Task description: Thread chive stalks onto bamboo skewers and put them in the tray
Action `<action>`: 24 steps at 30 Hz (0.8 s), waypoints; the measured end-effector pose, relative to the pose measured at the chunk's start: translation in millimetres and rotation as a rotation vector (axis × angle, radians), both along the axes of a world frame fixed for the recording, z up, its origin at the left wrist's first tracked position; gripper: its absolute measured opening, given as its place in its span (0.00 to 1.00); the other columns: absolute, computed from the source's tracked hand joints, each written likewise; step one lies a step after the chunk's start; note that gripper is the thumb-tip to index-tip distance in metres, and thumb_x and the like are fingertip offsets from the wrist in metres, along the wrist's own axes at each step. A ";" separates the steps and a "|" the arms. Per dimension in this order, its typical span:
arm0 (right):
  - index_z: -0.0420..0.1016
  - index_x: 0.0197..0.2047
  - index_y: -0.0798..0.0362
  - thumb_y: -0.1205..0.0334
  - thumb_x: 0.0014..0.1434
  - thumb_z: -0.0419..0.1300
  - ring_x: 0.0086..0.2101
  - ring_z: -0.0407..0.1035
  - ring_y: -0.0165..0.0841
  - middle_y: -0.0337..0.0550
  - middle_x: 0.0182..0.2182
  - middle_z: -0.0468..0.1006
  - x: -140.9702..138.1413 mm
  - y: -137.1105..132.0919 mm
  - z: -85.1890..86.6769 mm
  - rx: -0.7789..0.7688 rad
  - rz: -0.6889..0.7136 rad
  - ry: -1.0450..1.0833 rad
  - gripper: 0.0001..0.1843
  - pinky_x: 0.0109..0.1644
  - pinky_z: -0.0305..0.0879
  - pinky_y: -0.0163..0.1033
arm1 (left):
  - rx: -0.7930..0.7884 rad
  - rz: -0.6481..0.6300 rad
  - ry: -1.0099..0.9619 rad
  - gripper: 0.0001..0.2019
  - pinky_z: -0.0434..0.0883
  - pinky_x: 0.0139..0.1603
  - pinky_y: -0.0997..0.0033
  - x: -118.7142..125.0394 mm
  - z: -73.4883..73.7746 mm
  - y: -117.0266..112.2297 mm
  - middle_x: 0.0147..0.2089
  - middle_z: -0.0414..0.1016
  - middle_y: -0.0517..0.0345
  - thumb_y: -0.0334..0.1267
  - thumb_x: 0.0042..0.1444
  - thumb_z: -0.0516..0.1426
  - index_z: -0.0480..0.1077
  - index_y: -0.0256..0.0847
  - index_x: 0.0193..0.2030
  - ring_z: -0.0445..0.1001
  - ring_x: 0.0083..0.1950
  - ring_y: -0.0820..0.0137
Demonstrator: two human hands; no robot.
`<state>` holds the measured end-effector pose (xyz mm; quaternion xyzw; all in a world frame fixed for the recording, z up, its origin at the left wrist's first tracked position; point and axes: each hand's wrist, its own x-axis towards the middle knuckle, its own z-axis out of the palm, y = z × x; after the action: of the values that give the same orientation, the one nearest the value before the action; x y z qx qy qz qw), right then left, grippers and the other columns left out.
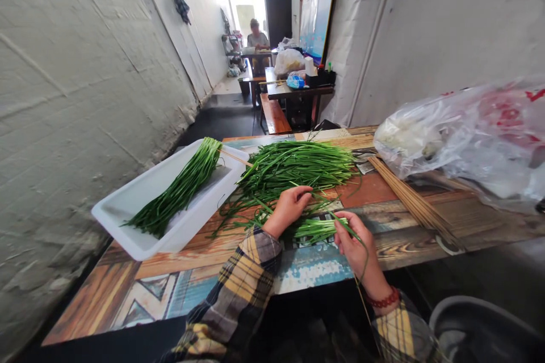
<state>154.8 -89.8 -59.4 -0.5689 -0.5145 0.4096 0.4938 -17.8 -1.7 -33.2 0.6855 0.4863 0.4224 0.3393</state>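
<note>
A large pile of loose garlic chives [298, 164] lies across the middle of the table [196, 264]. In front of it is a smaller bunch of chives [313, 230], pale cut ends towards the right. My right hand [355, 241] is closed at those ends, and one long green blade trails over its palm and wrist. A thin stick [363, 300] slants down below this hand; whether the fingers grip it is unclear. My left hand [292, 207] is closed in a pinch above the bunch, with a chive blade at its fingertips.
A white tray [114, 229] at left holds a skewered chive bundle [183, 190]. Bamboo skewers [409, 198] and a filled plastic bag [464, 136] lie at right. A dark bucket [481, 317] stands below the edge. Further back, a person [258, 39] sits at another table.
</note>
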 end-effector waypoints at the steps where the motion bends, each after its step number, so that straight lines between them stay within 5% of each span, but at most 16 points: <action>1: 0.68 0.45 0.52 0.42 0.57 0.56 0.13 0.59 0.26 0.32 0.16 0.68 0.0 0.2 -0.8 0.002 0.001 -0.001 0.23 0.17 0.55 0.31 | 0.003 -0.002 -0.033 0.10 0.69 0.38 0.73 1.4 2.3 -1.2 0.36 0.79 0.54 0.34 0.54 0.56 0.76 0.37 0.41 0.74 0.35 0.71; 8: 0.68 0.46 0.54 0.44 0.59 0.54 0.14 0.59 0.27 0.32 0.16 0.67 0.5 2.0 -4.2 0.028 0.018 -0.015 0.22 0.18 0.56 0.31 | -0.002 0.019 -0.699 0.11 0.71 0.41 0.72 -10.4 36.4 -4.9 0.42 0.78 0.52 0.44 0.56 0.58 0.71 0.38 0.40 0.76 0.40 0.71; 12: 0.68 0.45 0.53 0.46 0.60 0.54 0.14 0.59 0.27 0.32 0.16 0.67 -0.1 1.4 -1.1 0.030 0.021 -0.026 0.20 0.18 0.55 0.31 | 0.051 -0.001 -0.870 0.08 0.71 0.43 0.70 -24.2 53.1 -6.8 0.41 0.76 0.56 0.40 0.54 0.60 0.68 0.38 0.35 0.76 0.40 0.72; 16: 0.68 0.45 0.53 0.46 0.60 0.54 0.13 0.59 0.26 0.32 0.16 0.67 -0.7 2.0 -2.6 0.035 0.010 -0.043 0.20 0.18 0.55 0.31 | 0.134 0.005 -0.684 0.10 0.69 0.34 0.75 -31.4 62.9 -10.7 0.37 0.74 0.60 0.34 0.53 0.59 0.65 0.41 0.42 0.72 0.30 0.77; 19: 0.68 0.45 0.54 0.46 0.60 0.53 0.13 0.59 0.26 0.32 0.16 0.68 -0.7 2.7 -4.4 0.041 0.008 -0.054 0.20 0.18 0.55 0.31 | 0.289 0.040 -0.335 0.15 0.68 0.36 0.74 -34.0 66.8 -12.1 0.39 0.73 0.57 0.30 0.56 0.54 0.65 0.43 0.51 0.72 0.35 0.75; 24: 0.69 0.45 0.54 0.47 0.60 0.54 0.13 0.59 0.26 0.32 0.16 0.68 -0.3 2.0 -2.3 0.045 0.012 -0.054 0.19 0.18 0.55 0.31 | 0.309 -0.092 0.284 0.17 0.67 0.42 0.72 -23.7 49.5 -10.2 0.38 0.74 0.56 0.21 0.52 0.49 0.74 0.40 0.40 0.72 0.39 0.70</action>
<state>154.5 -87.8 -61.7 -0.5652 -0.5401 0.3854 0.4902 -41.4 -11.8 16.3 0.8036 0.4268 0.3752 0.1770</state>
